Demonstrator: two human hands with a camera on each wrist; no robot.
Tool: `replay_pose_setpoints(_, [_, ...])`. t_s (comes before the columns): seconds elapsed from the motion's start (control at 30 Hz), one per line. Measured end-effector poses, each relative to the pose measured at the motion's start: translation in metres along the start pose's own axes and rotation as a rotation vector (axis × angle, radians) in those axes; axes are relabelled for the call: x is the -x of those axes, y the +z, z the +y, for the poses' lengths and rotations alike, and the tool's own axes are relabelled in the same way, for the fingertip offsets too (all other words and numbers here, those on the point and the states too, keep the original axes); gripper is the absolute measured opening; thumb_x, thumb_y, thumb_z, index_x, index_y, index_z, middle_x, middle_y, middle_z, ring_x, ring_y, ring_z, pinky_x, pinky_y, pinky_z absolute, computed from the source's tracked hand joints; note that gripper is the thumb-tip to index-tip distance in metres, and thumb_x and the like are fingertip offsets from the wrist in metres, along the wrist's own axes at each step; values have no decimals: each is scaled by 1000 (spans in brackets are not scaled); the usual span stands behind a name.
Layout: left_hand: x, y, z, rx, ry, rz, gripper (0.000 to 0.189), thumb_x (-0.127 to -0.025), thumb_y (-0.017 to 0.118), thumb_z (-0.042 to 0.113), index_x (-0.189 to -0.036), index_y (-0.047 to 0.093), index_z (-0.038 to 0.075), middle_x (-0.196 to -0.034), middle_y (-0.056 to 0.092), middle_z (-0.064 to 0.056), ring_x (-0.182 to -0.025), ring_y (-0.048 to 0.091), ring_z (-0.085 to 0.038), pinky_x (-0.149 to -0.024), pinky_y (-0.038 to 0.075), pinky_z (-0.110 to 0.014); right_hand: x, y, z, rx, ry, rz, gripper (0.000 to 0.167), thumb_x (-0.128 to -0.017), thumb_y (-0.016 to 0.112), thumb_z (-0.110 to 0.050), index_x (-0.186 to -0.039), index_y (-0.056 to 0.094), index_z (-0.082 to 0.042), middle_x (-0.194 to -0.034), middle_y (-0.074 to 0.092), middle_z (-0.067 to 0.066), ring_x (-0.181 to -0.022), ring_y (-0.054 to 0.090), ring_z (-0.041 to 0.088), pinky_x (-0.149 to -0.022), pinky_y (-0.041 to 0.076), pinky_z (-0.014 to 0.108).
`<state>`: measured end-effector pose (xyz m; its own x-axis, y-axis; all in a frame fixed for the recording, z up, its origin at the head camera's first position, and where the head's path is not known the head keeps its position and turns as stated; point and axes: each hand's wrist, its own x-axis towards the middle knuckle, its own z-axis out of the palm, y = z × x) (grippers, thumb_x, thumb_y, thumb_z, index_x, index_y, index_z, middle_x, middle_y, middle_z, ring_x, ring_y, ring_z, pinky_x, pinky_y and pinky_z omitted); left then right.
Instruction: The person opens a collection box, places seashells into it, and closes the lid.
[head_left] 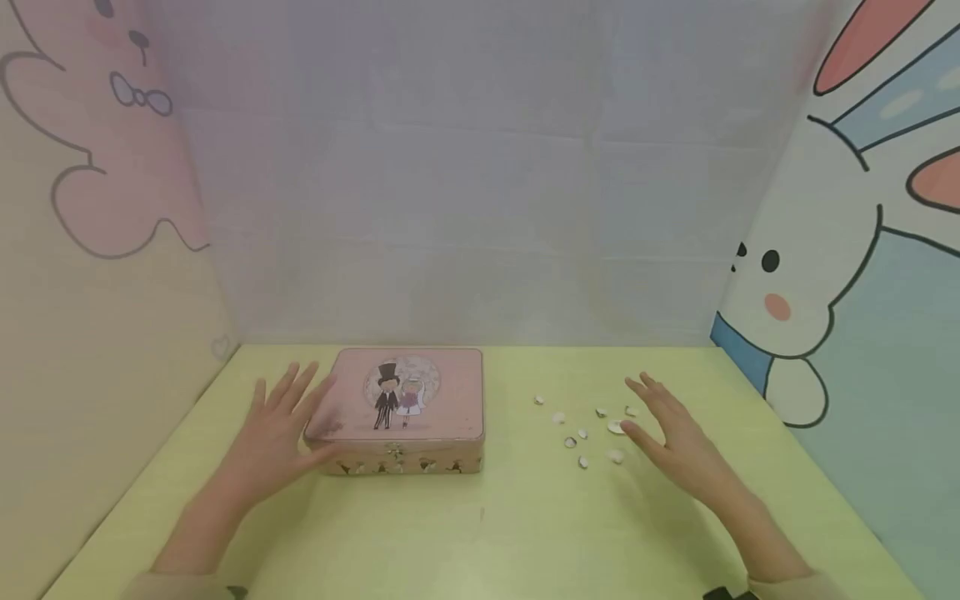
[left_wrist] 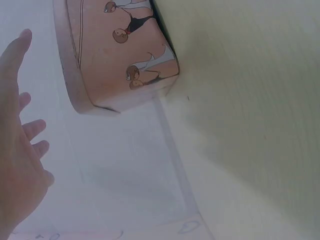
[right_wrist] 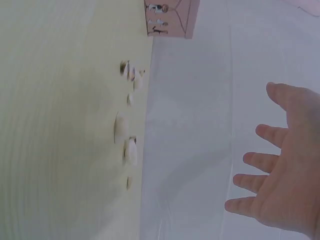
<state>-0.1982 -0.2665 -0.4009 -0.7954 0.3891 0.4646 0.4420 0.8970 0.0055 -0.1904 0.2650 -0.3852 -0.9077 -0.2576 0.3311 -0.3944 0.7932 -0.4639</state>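
Note:
A closed pink tin box (head_left: 457,400) with a bride and groom drawn on its lid stands on the left half of the table. My left hand (head_left: 270,442) is spread at the box's left side, fingers straight, overlapping its left edge in the head view. The left wrist view shows the hand (left_wrist: 22,150) apart from the box (left_wrist: 115,55). Several small seashells (head_left: 570,442) lie scattered right of the box. Over their right side hovers my right hand (head_left: 686,450), its fingers extended and holding nothing. In the right wrist view the shells (right_wrist: 121,127) sit well away from the hand (right_wrist: 287,170).
The pale yellow table (head_left: 480,550) meets a white back sheet (head_left: 480,183). Side panels carry cartoon drawings: a pink figure (head_left: 127,183) on the left and a white rabbit (head_left: 810,250) on the right. A metal clasp (head_left: 394,450) sits on the box's front.

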Motion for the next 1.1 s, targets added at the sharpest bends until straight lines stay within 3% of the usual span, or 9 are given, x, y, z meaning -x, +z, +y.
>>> replay_pose_setpoints(0.27, [-11,6,11,60,63,42,91,-76,70,50,-147,30,11,-158,14,-7,-141,18,-40,-113,-5,-55,-5,20,-37,-130,-50,46,58,-94,59,-27,-145,36,-14,-149,36,13,-132,38,39,-100,33,60])
replay_pose_setpoints(0.4, [-15,11,13,74,73,36,90,-75,70,51,-146,33,9,-157,16,-9,-140,19,-42,-113,-6,-54,-8,34,-52,-181,-118,36,58,-92,62,-25,-144,39,-18,-146,43,6,-131,42,32,-100,38,56])
replay_pose_setpoints(0.6, [-21,18,13,104,100,-11,92,-77,68,54,-150,27,16,-156,21,-12,-145,8,-30,-113,-6,-55,-13,55,-71,-322,-211,-41,54,-92,62,-22,-142,42,-20,-143,46,-1,-132,43,25,-100,40,51])
replay_pose_setpoints(0.73, [-25,23,11,114,137,-17,88,-76,70,55,-146,35,14,-152,29,-15,-143,15,-34,-113,-5,-55,-16,62,-92,-443,-233,-119,50,-93,60,-16,-140,45,-14,-141,49,4,-131,44,25,-102,40,46])
replay_pose_setpoints(0.87, [-27,27,9,117,155,-33,82,-77,68,55,-142,41,13,-150,34,-14,-139,24,-40,-115,-3,-53,-21,72,-108,-596,-201,-213,44,-93,58,-12,-136,48,-7,-137,52,9,-129,46,27,-104,37,44])
replay_pose_setpoints(0.97, [-27,31,8,137,151,-57,79,-79,66,56,-141,42,13,-149,35,-13,-138,25,-40,-116,-3,-48,-25,89,-109,-704,-166,-283,42,-94,57,-14,-135,48,-4,-135,53,12,-127,48,28,-103,39,43])
replay_pose_setpoints(1.1, [-28,35,5,167,126,-101,77,-80,64,58,-140,45,13,-148,37,-11,-138,25,-39,-117,1,-46,-28,104,-116,-842,-58,-383,42,-94,57,-18,-134,49,-5,-135,53,13,-126,48,30,-99,44,33])
